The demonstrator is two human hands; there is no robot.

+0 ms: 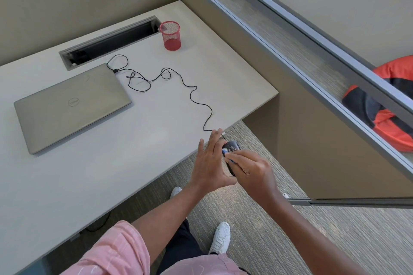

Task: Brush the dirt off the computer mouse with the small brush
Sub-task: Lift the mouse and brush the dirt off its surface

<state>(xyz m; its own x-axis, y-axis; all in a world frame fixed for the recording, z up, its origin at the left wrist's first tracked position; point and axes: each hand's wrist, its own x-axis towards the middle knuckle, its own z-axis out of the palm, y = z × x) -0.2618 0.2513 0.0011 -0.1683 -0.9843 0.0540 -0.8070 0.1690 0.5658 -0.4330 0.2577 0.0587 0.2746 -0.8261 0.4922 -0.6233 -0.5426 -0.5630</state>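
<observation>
Just off the desk's [156, 131] near edge, we're cupping the black computer mouse [232, 147] w/ our left hand [210, 163], fingers stretched flat along its side. Our right hand [252, 169] is pinching the small brush [226, 152], blue bit showing, tip touching the mouse's speckled top. The mouse cord [192, 94] is trailing in loops across the desk toward a closed laptop [71, 105]. A red mesh cup [171, 35] is standing further back.
</observation>
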